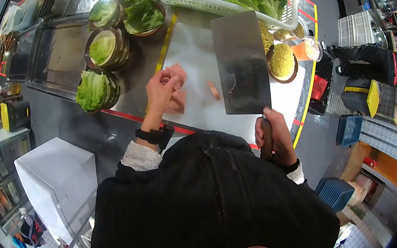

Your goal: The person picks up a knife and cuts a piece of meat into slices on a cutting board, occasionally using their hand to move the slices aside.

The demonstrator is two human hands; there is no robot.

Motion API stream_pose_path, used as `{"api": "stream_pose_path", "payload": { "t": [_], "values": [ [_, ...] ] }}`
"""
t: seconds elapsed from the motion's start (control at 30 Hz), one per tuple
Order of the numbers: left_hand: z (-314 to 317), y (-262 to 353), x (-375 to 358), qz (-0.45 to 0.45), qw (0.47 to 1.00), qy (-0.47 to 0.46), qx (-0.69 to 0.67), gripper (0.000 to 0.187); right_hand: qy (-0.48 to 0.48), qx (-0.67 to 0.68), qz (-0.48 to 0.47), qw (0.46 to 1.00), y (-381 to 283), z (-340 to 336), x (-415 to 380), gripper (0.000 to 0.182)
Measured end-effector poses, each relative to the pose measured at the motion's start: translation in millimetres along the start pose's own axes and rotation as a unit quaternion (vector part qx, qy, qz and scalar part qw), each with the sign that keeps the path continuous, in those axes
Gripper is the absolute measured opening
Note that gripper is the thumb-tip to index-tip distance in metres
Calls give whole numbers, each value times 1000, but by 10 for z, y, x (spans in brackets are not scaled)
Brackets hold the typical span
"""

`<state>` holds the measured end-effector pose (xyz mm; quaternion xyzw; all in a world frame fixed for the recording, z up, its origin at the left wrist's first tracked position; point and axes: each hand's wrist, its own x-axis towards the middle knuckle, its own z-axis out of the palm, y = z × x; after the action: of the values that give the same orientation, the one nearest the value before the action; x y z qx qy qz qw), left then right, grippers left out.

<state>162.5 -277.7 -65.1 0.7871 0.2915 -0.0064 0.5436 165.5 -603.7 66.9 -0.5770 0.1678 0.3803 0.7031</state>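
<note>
My right hand (277, 136) grips the brown handle of a cleaver (241, 63), its broad dark blade lying over the right part of a white cutting board (191, 39). My left hand (160, 93) is closed, fingertips pinched on pink meat (178, 71) that looks like ham or luncheon meat. Just below those fingers lies a flat pink meat slab (177, 103), partly covered by the hand. A thin strip of meat (213, 91) rests alone between the slab and the blade.
Several stacked bowls topped with lettuce (102, 49) stand at the left. Behind the board sits a white basket of lettuce (223, 8). A bowl of yellow crumbly food (281, 61) and an orange-filled container (305, 49) are right of the blade. A metal tray (66, 48) lies far left.
</note>
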Motion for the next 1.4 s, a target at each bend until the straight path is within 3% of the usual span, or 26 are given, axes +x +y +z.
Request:
{"api": "stream_pose_path", "payload": {
  "t": [0.13,0.2,0.23,0.3,0.33,0.4,0.5,0.63,1.07,1.13,1.23,1.4],
  "values": [
    [21,128,-69,19,997,40,62,26,104,-113,14,988,5,174,-44,28],
    [51,136,-93,85,984,107,111,18,99,-157,3,983,141,153,-17,23],
    [89,155,-122,86,985,103,111,18,90,-201,-6,975,222,126,6,30],
    [220,210,-222,227,971,36,63,13,77,-231,-3,970,357,75,56,35],
    [296,224,-298,227,971,34,63,13,74,-294,-43,952,448,66,89,36],
    [458,237,-438,303,933,-116,156,12,87,-395,-82,911,504,135,107,38],
    [672,145,-493,315,923,-161,149,13,94,-432,-137,886,540,233,90,37],
    [788,96,-434,371,898,-135,196,17,85,-465,-130,871,595,290,96,37],
    [838,-27,-402,357,907,-127,186,24,87,-461,-148,871,674,292,101,37],
    [836,-51,-400,312,918,-151,192,30,85,-465,-147,869,680,286,111,37],
    [856,-62,-389,356,907,-128,183,23,97,-459,-150,870,721,268,135,40],
    [840,-17,-416,347,912,-124,182,22,90,-459,-152,871,714,266,148,38]
  ]
}}
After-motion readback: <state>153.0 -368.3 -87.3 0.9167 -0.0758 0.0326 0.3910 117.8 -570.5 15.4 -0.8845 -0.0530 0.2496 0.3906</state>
